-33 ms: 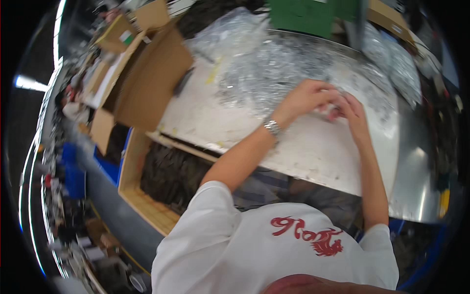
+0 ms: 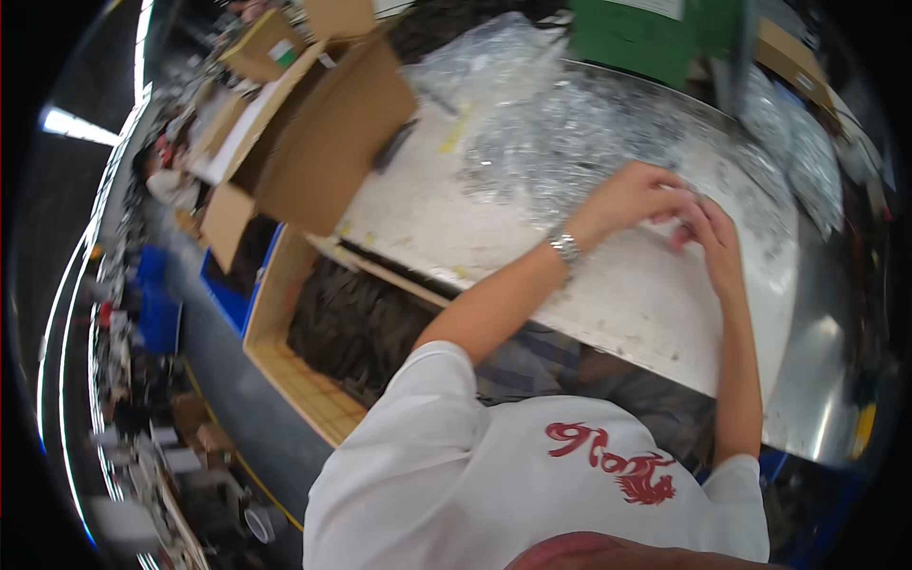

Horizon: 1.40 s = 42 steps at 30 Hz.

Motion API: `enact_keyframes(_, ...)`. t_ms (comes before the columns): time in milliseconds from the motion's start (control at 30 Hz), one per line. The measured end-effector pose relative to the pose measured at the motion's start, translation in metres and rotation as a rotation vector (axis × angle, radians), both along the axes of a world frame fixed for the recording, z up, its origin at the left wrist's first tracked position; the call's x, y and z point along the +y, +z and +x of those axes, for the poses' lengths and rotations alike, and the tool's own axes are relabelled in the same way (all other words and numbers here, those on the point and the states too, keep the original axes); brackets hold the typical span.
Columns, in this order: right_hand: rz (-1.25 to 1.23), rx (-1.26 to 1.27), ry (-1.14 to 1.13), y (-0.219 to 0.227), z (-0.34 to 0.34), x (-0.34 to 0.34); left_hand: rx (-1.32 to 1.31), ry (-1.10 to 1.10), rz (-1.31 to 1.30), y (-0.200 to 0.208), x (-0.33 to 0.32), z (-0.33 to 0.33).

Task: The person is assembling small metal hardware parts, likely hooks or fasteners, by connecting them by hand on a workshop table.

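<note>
Shiny small parts [image 2: 560,138], one heap, too many to count, lie on one white worktop [image 2: 636,309]. Left hand [image 2: 635,198] and right hand [image 2: 717,236] close together, fingers bent; can't tell whether either grip holds anything. One large open carton [image 2: 332,142] left, one green box [image 2: 627,43] behind.

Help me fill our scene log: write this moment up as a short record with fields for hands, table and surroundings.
Left hand: over the table, close against the other hand
Right hand: meeting the left from the right
Held item: too blurred to tell
Left wrist: metal watch
Table: white, with a heap of shiny small pieces beyond the hands
Far side: clear bag, green box
Left side: open carton, wooden box with dark contents
</note>
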State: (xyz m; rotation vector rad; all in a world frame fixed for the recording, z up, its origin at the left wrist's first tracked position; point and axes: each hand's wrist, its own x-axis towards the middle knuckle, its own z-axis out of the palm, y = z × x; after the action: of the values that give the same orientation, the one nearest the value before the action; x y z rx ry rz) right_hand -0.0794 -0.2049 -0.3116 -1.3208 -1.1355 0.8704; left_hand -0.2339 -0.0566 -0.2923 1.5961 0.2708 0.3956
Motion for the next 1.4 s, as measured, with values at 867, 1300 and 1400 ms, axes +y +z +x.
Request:
enact_keyframes(867,-0.238,0.245,0.014,-0.002,0.010,0.002,-0.151,0.050,0.111,-0.013,-0.007,0.004)
enact_keyframes(1300,-0.060,0.058,-0.039,-0.009,0.013,0.009,-0.070,0.402,-0.228,-0.010,0.022,-0.012)
enact_keyframes(1400,-0.056,0.108,-0.033,-0.011,0.017,0.006,0.032,0.123,-0.179,0.005,0.016,-0.011)
